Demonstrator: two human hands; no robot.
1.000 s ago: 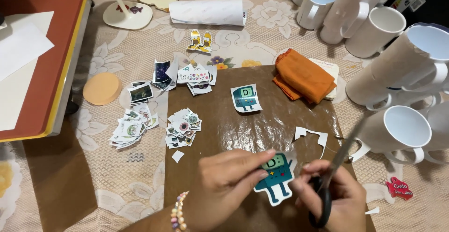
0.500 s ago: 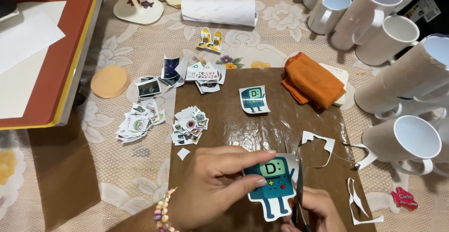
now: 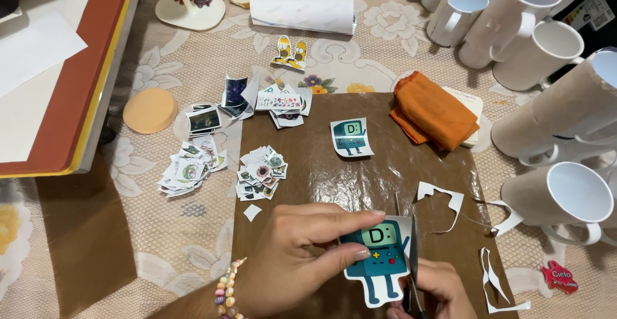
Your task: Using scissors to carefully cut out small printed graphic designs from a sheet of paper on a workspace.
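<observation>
**A:** What is on the counter (image 3: 193, 49), and how many of each?

**B:** Two teal robot-character stickers: one in the hands, a second cut-out sticker (image 3: 351, 137) lying at twelve o'clock from them on a brown sheet (image 3: 385, 177). About eight white mugs (image 3: 565, 197) crowd the two to three o'clock side. There are four small piles of picture cut-outs (image 3: 260, 173) at ten to eleven o'clock, one orange cloth (image 3: 434, 110), one paper roll (image 3: 302, 13) at twelve and three curled paper offcuts (image 3: 443, 200).

**B:** The held sticker (image 3: 379, 261) sits at six o'clock, low in the view. It is a teal box figure with a green screen face, two legs and a white border.

**A:** And the hands?

**B:** The left hand (image 3: 302, 255), with a bead bracelet on its wrist, pinches the sticker's left edge between thumb and forefinger. The right hand (image 3: 430, 290) is closed around scissors (image 3: 411, 261), whose blades run up the sticker's right border.

**A:** Any free room?

**B:** Bare sheet lies between the two stickers. A red press (image 3: 77, 87) borders nine to ten o'clock.
</observation>
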